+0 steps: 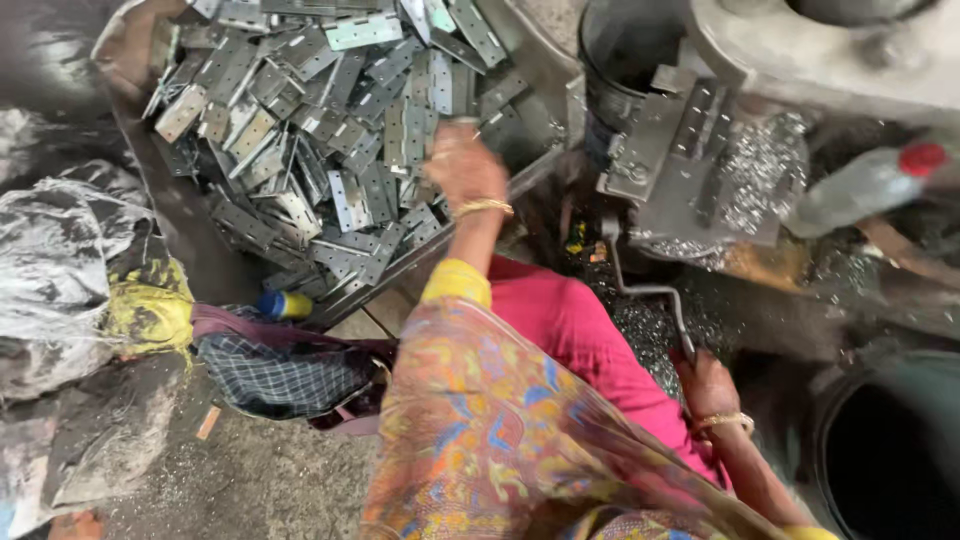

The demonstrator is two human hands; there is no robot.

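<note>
Left hand (pixel 464 165) in metal plates (pixel 300 130) — right hand (pixel 707 385) grips lever (pixel 650 292).

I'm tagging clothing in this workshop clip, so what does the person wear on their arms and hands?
Both hands are bare, with no gloves. The left hand has a thin gold-coloured bangle at the wrist, and above it a short sleeve with a yellow cuff. The right hand wears a similar gold-coloured bangle. A patterned orange, blue and yellow drape lies over bright pink cloth.

A clear plastic bottle (pixel 862 185) with a red cap lies at my right; crumpled grey plastic bags (pixel 55 270) sit far left.
</note>
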